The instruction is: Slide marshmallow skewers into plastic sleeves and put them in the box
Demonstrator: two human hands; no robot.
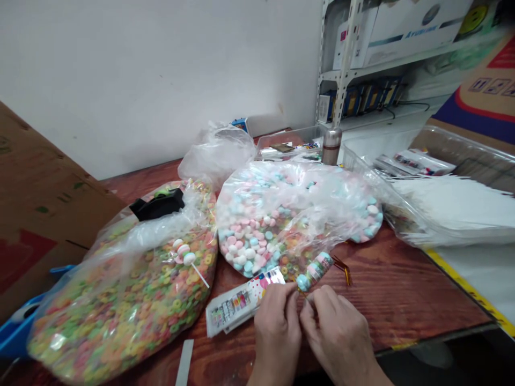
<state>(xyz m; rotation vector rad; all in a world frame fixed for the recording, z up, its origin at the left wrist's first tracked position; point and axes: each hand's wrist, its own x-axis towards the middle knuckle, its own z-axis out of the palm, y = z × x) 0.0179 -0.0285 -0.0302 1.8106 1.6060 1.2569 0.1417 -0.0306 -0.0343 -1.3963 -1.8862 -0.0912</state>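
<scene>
Probably for fine control, my left hand (pixel 278 317) and right hand (pixel 337 325) pinch the near end of a clear, cylindrical, pastel-filled plastic packet (pixel 315 271).

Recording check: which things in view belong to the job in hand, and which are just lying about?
Likely in use:
filled marshmallow packet, at the fingertips of the left hand and right hand
gold ties beside it
flat printed packets
bag of marshmallows

Likely just lying about:
black holder on the bag of coloured rings
metal canister
</scene>
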